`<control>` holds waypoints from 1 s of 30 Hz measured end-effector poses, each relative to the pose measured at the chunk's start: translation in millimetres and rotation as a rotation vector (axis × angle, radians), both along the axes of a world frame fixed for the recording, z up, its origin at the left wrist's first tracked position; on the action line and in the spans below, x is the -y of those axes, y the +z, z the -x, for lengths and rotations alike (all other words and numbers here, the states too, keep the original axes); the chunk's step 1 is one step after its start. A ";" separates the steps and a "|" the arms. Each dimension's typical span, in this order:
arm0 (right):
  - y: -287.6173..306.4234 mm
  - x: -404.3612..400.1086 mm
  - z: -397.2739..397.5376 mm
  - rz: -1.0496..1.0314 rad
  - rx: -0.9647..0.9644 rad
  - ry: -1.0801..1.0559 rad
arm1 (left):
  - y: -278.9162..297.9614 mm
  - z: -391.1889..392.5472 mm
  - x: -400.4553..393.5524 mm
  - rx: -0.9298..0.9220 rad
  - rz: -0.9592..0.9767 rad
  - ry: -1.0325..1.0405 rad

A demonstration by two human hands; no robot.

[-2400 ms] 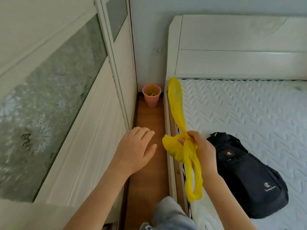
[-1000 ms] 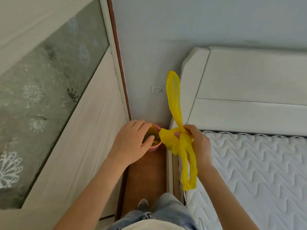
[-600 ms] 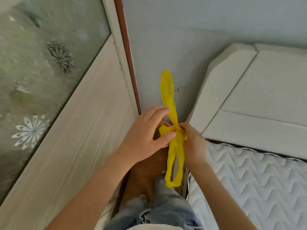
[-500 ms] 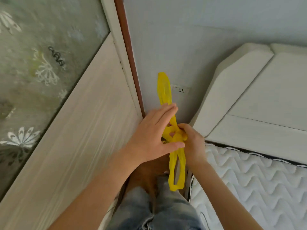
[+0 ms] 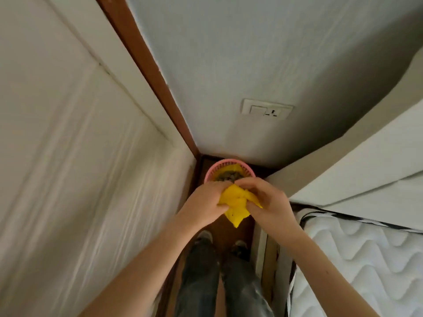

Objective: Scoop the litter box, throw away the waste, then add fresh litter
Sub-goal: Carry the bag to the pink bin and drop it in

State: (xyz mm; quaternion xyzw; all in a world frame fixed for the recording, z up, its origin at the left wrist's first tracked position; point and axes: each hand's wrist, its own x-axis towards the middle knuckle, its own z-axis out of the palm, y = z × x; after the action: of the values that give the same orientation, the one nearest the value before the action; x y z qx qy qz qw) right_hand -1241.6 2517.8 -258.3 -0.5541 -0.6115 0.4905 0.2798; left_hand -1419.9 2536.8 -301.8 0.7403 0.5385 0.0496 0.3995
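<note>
A yellow plastic bag is bunched between both my hands just above the floor gap. My left hand grips its left side with curled fingers. My right hand pinches its right side. Directly beyond my hands, in the corner, stands a small pink mesh bin lined in yellow, with dark clumps of waste inside. Part of the bin is hidden behind my hands.
A white wardrobe door runs along the left. A white bed headboard and quilted mattress close off the right. My legs stand in the narrow wooden floor strip. A wall socket sits above the bin.
I have stepped up to the corner and the camera now looks down on the pink bin. My left hand has taken hold of the bag, which is now bunched low between both hands.
</note>
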 end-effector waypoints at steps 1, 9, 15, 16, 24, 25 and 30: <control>-18.5 -3.7 -0.4 0.020 -0.033 -0.002 | -23.7 0.7 -3.7 0.018 0.041 0.037; -202.8 -16.7 -2.2 0.063 0.220 -0.060 | -191.8 -14.9 -35.5 0.114 0.014 0.093; -324.9 -38.5 10.7 0.072 0.114 -0.260 | -305.0 -24.7 -57.4 0.249 -0.026 0.232; -344.8 -44.0 11.9 0.086 0.114 -0.275 | -323.9 -25.3 -59.8 0.277 -0.006 0.252; -474.9 -78.3 22.0 0.193 0.021 -0.299 | -461.7 -19.0 -66.4 0.265 0.292 0.376; -488.1 -80.1 22.3 0.208 0.026 -0.304 | -472.5 -17.4 -67.9 0.250 0.318 0.379; -530.4 -86.1 22.4 0.222 0.189 -0.248 | -494.9 -15.8 -74.4 0.067 0.253 0.281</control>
State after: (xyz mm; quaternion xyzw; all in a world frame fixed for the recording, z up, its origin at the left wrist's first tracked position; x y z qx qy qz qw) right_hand -1264.0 2603.8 -788.7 -0.6965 -0.5042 0.4624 0.2165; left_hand -1404.1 2611.2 -796.7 0.5996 0.6248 0.0617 0.4963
